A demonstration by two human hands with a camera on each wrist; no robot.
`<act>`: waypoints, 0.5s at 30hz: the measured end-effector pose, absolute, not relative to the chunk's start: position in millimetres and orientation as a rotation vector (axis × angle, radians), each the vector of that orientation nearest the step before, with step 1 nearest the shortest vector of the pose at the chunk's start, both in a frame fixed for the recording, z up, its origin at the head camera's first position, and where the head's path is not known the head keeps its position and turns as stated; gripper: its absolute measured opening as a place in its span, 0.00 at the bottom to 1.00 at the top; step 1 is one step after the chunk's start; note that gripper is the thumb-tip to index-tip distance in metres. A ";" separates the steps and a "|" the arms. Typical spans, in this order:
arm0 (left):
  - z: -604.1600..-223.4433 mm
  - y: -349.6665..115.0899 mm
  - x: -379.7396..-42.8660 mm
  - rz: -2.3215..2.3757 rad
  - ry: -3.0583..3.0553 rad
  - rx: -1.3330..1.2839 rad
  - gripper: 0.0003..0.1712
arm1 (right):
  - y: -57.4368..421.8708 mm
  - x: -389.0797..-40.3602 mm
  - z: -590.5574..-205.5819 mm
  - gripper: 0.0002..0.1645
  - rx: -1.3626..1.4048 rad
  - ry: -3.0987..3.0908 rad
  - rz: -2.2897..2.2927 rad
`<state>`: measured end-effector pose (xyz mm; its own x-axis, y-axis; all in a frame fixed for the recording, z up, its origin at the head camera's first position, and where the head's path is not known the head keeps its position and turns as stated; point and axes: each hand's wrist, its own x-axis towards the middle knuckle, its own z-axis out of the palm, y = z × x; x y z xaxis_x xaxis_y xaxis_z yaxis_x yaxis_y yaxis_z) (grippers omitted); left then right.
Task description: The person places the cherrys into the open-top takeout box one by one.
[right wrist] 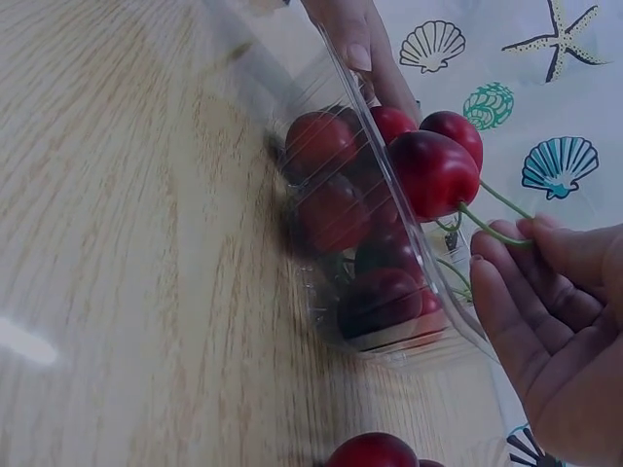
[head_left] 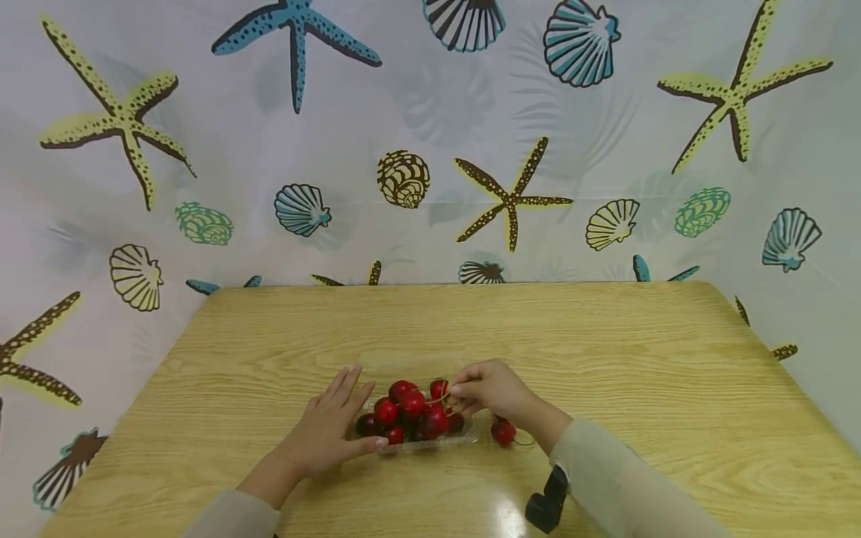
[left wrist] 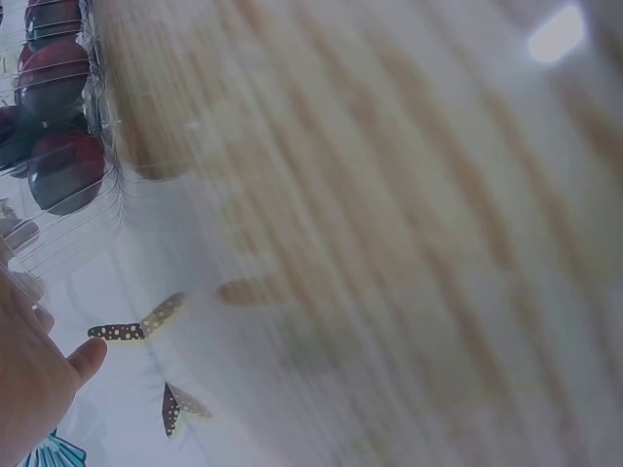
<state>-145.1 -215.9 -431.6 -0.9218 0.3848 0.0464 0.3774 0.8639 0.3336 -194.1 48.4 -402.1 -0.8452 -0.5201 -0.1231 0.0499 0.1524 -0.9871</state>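
Note:
A clear plastic box point(head_left: 468, 432) full of dark red cherries point(head_left: 393, 435) stands on the table in front of me. My left hand point(head_left: 326, 427) lies along the box's left end, its fingers straight and spread and the thumb by the front edge. At the right end, my right hand point(head_left: 496, 390) pinches green cherry stems between thumb and fingers. In the right wrist view those stems lead to a pair of cherries point(right wrist: 434, 177) at the level of the box's rim, above the other fruit. The left wrist view catches only the left thumb point(left wrist: 90, 360) and part of that hand.
Loose cherries point(head_left: 502, 431) with a stem lie on the wooden table point(head_left: 605, 351), just right of the box beneath my right wrist. A white curtain point(head_left: 363, 246) printed with starfish and shells hangs behind the table.

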 end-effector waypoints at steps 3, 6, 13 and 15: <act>-431.7 -215.7 -144.9 0.530 3.012 0.616 0.50 | 45.3 -194.4 -402.3 0.10 -0.444 2.008 -1.717; -431.6 -215.7 -144.6 0.524 3.013 0.615 0.50 | 42.3 -194.7 -402.6 0.10 -0.453 2.024 -1.695; -430.3 -214.6 -143.7 0.524 3.007 0.605 0.50 | 37.2 -195.8 -402.3 0.11 -0.449 2.058 -1.637; -429.8 -214.1 -143.6 0.525 3.006 0.605 0.50 | 36.1 -196.4 -401.9 0.12 -0.445 2.070 -1.625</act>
<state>-143.6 -214.1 -429.8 -0.9239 0.3811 0.0358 0.3707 0.8674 0.3321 -196.4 36.1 -401.9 -0.8378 -0.5217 -0.1612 0.0325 0.2471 -0.9685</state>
